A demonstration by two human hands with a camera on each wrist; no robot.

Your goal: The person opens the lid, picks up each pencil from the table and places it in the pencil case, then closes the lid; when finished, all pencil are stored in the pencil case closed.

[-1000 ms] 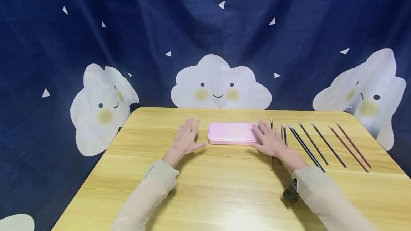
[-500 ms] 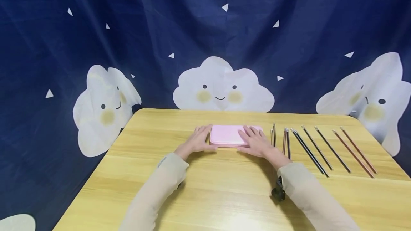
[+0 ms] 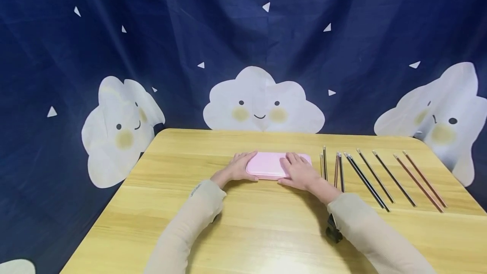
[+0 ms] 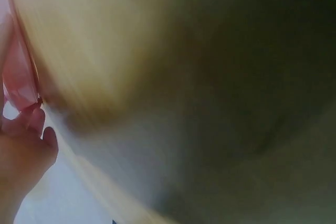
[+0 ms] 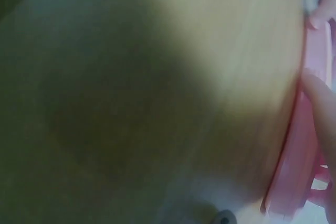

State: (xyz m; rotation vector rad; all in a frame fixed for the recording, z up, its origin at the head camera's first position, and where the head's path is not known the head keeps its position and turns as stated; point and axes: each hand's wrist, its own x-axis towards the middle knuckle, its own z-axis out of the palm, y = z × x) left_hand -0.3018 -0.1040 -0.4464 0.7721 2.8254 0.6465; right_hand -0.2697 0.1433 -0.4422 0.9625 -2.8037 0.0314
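Observation:
A closed pink pencil case point(image 3: 268, 165), flat with rounded corners, lies on the wooden table. My left hand point(image 3: 239, 167) grips its left end, thumb at the front edge and fingers behind. Toward the right end, my right hand point(image 3: 302, 173) holds the case, its fingers over the lid and its thumb on the front side. In the right wrist view, the right thumb point(image 5: 319, 103) presses the long side of the case point(image 5: 296, 166). Bent fingers of the left hand point(image 4: 23, 150) show by the case's end point(image 4: 20, 77) in the left wrist view.
To the right lie several slim pencils with silver ends, among them dark pencils point(image 3: 367, 183) and reddish pencils point(image 3: 418, 182). The right forearm passes over the nearest ones. A blue curtain point(image 3: 262, 33) with clouds hangs behind the table point(image 3: 266, 231).
My left hand has moved right onto the case's left end. My right hand has slid left along the lid and taken hold. The case has shifted slightly toward me.

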